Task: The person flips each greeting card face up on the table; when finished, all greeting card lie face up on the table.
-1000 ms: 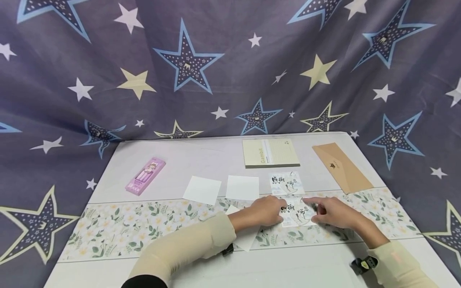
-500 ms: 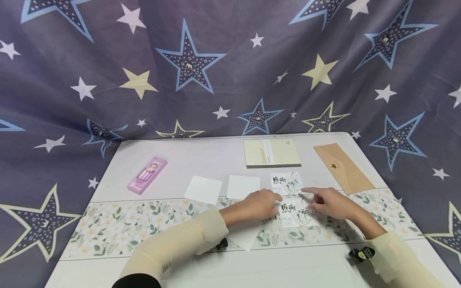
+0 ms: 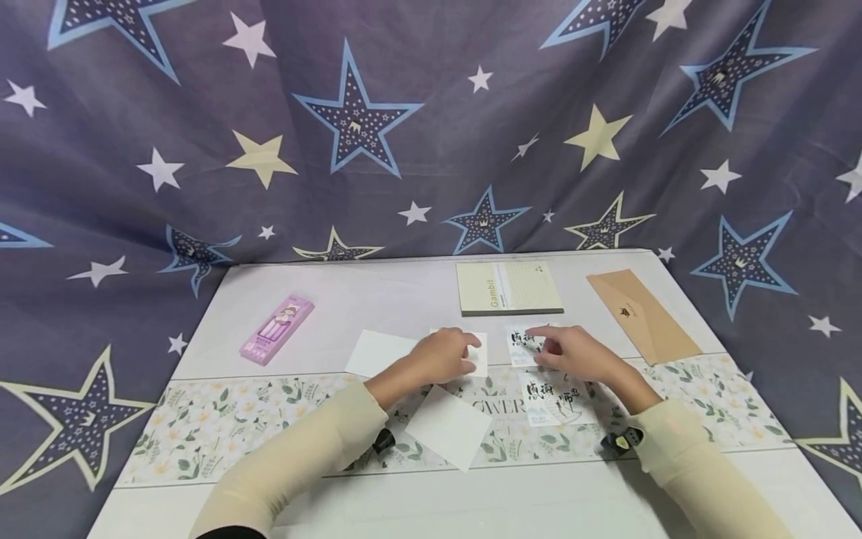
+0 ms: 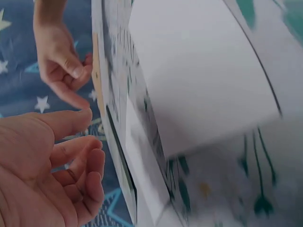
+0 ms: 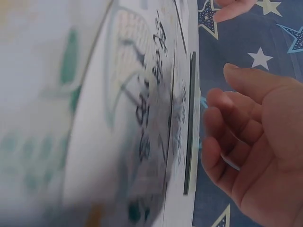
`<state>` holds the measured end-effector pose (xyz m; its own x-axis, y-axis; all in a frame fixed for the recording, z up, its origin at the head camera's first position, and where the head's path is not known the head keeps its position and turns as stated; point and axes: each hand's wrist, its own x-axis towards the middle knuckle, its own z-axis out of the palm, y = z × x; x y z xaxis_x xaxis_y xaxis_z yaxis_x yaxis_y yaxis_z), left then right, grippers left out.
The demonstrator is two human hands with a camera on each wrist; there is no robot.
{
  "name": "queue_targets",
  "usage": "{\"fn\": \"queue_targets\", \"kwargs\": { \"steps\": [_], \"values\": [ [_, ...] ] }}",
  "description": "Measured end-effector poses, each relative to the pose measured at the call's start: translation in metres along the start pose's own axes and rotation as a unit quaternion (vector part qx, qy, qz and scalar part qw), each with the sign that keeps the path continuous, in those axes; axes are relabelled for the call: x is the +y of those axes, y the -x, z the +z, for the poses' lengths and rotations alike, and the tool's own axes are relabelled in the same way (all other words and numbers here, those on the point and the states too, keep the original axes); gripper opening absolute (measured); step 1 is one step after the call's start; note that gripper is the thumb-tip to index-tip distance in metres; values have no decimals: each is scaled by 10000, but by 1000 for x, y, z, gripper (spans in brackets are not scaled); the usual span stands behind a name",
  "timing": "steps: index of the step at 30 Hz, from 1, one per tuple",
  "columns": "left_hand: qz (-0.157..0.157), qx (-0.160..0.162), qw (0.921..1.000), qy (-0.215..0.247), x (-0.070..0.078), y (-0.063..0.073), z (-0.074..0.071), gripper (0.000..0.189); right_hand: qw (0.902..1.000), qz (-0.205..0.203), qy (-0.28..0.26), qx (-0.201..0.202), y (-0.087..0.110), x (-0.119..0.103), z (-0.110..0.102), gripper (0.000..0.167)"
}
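Observation:
My left hand (image 3: 441, 355) hovers over a blank white square card (image 3: 480, 363), partly covering it. Its fingers are loosely bent and nothing is between them, as the left wrist view also shows for that hand (image 4: 61, 165). Nearer to me lies another blank card (image 3: 450, 427), turned like a diamond. A third white card (image 3: 380, 353) lies left of the hand. My right hand (image 3: 579, 355), its index finger extended, is over a card printed with black brush lettering (image 3: 521, 348). A second lettered card (image 3: 559, 400) lies just below it. The right hand (image 5: 255, 142) holds nothing.
At the back of the white table (image 3: 377, 292) lies a cream notebook (image 3: 509, 288). A brown envelope (image 3: 643, 318) is at the right, a pink-purple box (image 3: 277, 329) at the left. A floral strip (image 3: 269, 419) crosses the table. A star-patterned curtain (image 3: 431, 135) hangs behind.
Both hands have lifted away from the nearer lettered card. The left moved left toward the blank cards, uncovering the diamond-turned one; the right moved left and back over the farther lettered card.

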<state>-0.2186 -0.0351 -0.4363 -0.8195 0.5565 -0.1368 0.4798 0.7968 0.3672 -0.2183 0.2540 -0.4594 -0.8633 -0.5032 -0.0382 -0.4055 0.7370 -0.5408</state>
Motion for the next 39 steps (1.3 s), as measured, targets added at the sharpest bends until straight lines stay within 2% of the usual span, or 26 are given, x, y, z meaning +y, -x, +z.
{"fn": "queue_targets", "kwargs": {
  "steps": [8, 12, 16, 25, 33, 39],
  "values": [
    [-282, 58, 9995, 135, -41, 9, -13, 52, 9999, 58, -125, -49, -28, -12, 13, 51],
    [-423, 58, 9989, 169, -60, 13, -11, 57, 9999, 7, -151, -70, -42, -16, 19, 51],
    [-407, -2, 9991, 107, -71, 15, -7, 64, 9999, -12, -83, -102, -53, -21, 22, 51],
    [-586, -58, 9982, 59, -77, 16, -1, 73, 9993, 138, -27, -337, -70, -28, 32, 51],
    [-741, 23, 9971, -173, -76, 13, 5, 74, 9986, 301, 259, -349, -72, -31, 36, 52],
    [-779, 38, 9966, -268, -74, 11, 6, 75, 9985, 257, 367, -300, -73, -32, 37, 50]
  ]
}}
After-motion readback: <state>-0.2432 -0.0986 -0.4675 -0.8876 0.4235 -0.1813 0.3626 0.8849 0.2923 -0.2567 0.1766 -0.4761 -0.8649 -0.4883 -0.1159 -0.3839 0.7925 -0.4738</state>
